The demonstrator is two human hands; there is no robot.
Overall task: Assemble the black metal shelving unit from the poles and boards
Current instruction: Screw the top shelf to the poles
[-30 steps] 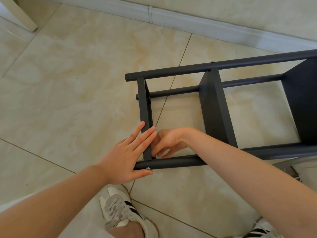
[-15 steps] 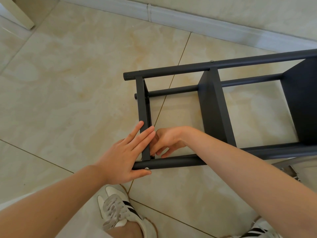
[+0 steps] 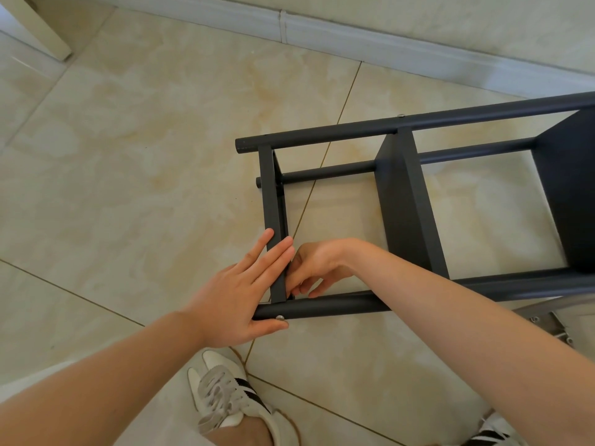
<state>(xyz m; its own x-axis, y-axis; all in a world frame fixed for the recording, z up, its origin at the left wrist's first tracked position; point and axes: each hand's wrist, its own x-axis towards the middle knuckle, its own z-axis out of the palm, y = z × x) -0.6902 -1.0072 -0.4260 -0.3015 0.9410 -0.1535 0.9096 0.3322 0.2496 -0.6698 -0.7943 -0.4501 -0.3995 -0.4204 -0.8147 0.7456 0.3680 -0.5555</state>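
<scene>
Shelving unit (image 3: 467, 119): black metal, lying on its side on the tiled floor (image 3: 128, 188), running out past the right edge of the view, its open end toward the middle of the floor.
Far pole (image 3: 322, 136): uppermost in view, near the skirting board (image 3: 386, 43), with a small screw head (image 3: 401, 115) on top.
Lower pole (image 3: 328, 173): just behind it, passing through the boards close to the floor.
Near pole (image 3: 338, 305): closest to the person, with a silver screw (image 3: 280, 317) showing near its end.
End board (image 3: 272, 194): on edge between the far and near poles, at the open end of the frame.
Middle board (image 3: 405, 214): on edge, further right, between the same poles.
Third board (image 3: 573, 194): at the right edge, partly cut off.
Left hand (image 3: 235, 297): released and flat, straight fingers (image 3: 273, 255) pressed against the outer face of the end board, thumb lying under the near pole beside the silver screw.
Right hand (image 3: 317, 265): inside the frame at the corner where end board meets near pole, fingers curled toward the joint (whether they pinch anything cannot be told, the fingertips are hidden behind the board).
Shoes: one white striped shoe (image 3: 222, 397) at the bottom edge, another (image 3: 495, 432) at the bottom right corner.
Metal piece (image 3: 553, 323): silvery, on the floor just beyond the right forearm.
Pale furniture leg (image 3: 42, 30): top left corner.
</scene>
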